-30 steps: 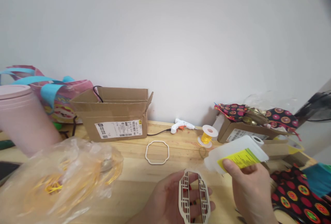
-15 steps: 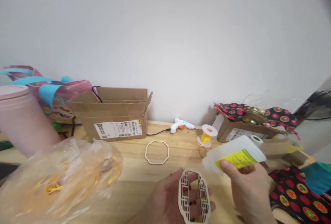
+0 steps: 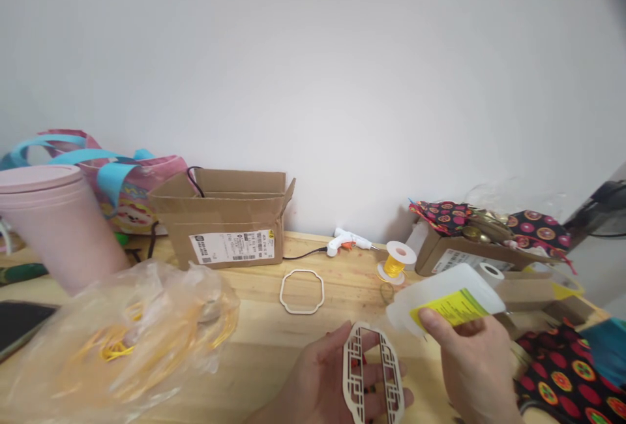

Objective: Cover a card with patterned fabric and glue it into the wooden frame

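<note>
In my left hand (image 3: 317, 372) is a pale wooden lattice panel (image 3: 353, 372) with a scalloped outline, its fingers showing behind the cut-out pattern. My right hand (image 3: 476, 362) grips a translucent white plastic bottle (image 3: 469, 280) with a yellow label; the bottle is tipped with its narrower end to the left, above and right of the panel. Its tip is blurred against the table. Beyond my left hand, a thin wooden outline frame (image 3: 282, 293) of similar shape lies flat on the table.
A white glue gun (image 3: 349, 240) and a spool of yellow cord (image 3: 394, 262) sit near the wall. Cardboard boxes stand left (image 3: 171, 235) and right (image 3: 425, 251). A clear bag of yellow cord (image 3: 161, 346), a pink tumbler (image 3: 73, 228) and a phone (image 3: 22, 326) occupy the left. Patterned fabric (image 3: 562, 372) lies right.
The whole scene has shifted slightly to the right in view, bringing more of the phone into sight. Both hands keep their hold on the panel and bottle.
</note>
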`<state>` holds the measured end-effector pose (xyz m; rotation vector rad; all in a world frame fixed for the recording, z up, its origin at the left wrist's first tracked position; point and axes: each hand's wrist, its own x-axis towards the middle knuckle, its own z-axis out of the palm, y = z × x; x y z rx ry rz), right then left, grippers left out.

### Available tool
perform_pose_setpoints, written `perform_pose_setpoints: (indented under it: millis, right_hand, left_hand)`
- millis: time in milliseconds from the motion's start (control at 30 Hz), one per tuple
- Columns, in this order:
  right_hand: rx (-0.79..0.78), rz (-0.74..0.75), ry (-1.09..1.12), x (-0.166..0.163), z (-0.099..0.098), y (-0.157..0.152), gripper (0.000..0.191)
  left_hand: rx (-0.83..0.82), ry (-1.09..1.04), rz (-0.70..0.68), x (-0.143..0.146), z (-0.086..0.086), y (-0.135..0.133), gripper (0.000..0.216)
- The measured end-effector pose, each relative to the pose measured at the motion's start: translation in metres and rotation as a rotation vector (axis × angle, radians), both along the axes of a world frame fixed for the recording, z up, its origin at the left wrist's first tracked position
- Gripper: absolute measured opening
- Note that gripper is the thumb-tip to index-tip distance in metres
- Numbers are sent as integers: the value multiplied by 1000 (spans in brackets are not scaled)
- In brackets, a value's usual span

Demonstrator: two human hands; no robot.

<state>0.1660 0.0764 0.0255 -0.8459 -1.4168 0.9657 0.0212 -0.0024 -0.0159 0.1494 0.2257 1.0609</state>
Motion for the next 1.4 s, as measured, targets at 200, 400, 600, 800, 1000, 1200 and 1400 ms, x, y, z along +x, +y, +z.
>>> perform_pose_setpoints:
  millis: [200,400,600,800,1000,1200,1400]
  right_hand:
    - [13,-15,-22,0,5,-2,11]
    - [50,-5,-36,0,7,-5,11]
    - [56,-17,-36,-3,9,-5,11]
    - [84,-22,-26,-4,10,-5,13]
    - [65,-20,-22,-4,9,-4,12]
    - [40,-8,-7,-4,8,-9,14]
    - [43,16,1,-5,9,-12,14]
  left_hand:
    - [12,3,3,1,0,0,35]
    - [10,-42,-2,1,-3,0,38]
    - [-11,-80,-18,-3,-6,0,38]
    - [-37,-110,-20,-4,-8,0,41]
    - [-33,-112,-24,-3,-8,-1,40]
    - [-14,-45,0,-1,-4,-1,36]
    - [8,-32,-6,0,-3,-1,38]
